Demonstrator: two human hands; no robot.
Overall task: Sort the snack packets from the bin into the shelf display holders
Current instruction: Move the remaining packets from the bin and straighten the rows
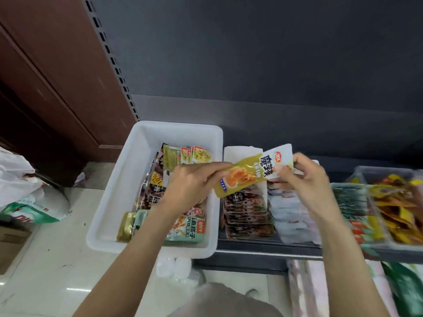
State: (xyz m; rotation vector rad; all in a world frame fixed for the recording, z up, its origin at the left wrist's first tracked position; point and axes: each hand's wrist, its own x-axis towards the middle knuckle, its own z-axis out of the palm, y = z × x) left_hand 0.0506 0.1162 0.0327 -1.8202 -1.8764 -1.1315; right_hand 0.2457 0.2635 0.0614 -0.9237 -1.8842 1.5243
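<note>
A white plastic bin point(109, 202) holds several mixed snack packets. Both hands hold one olive-and-white snack packet point(247, 175) in the air over the gap between the bin and the shelf. My left hand point(190, 186) pinches its olive end, and my right hand point(306, 177) pinches its white end. Below the packet stands a display holder of dark brown packets point(247, 213). Beside that is a holder of pale white packets point(295, 216).
Farther right on the shelf sit clear trays of green, red and yellow packets point(393, 202). A dark shelf back panel point(251, 65) rises behind. On the tiled floor at the left lie plastic bags point(25, 195) and a cardboard box point(11, 243).
</note>
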